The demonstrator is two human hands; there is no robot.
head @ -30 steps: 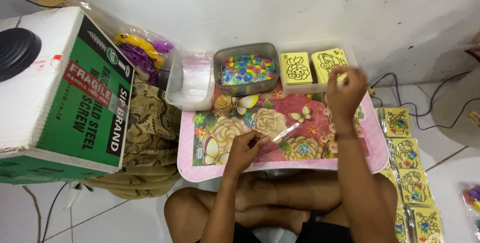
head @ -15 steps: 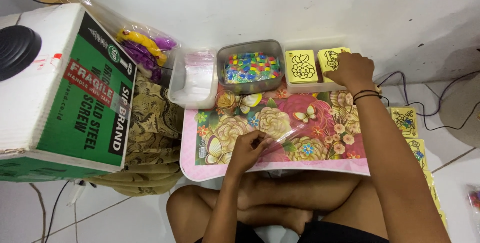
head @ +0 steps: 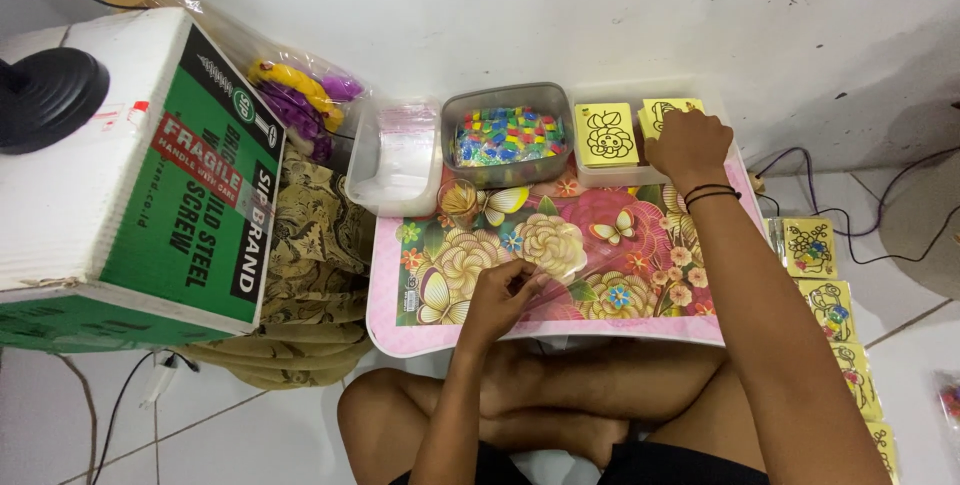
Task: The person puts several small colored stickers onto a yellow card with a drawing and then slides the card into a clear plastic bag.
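My left hand (head: 503,292) pinches a clear plastic sleeve (head: 565,270) that lies on the flowered lap table (head: 640,317). My right hand (head: 686,144) reaches to the back right and rests on a stack of yellow cards (head: 662,111) with black line drawings in a pale tray (head: 640,174). A second yellow card stack (head: 606,133) stands just left of it. A grey tub of small coloured pieces (head: 508,135) sits further left.
A clear box of plastic sleeves (head: 398,157) stands at the table's back left. A large white and green carton (head: 130,175) is on the left, patterned cloth (head: 315,255) beside it. Finished yellow cards in sleeves (head: 828,300) lie in a row on the floor at right.
My right hand has gone from above the table to the back right and come down on the yellow card stack. The left hand stays on the clear sleeve.
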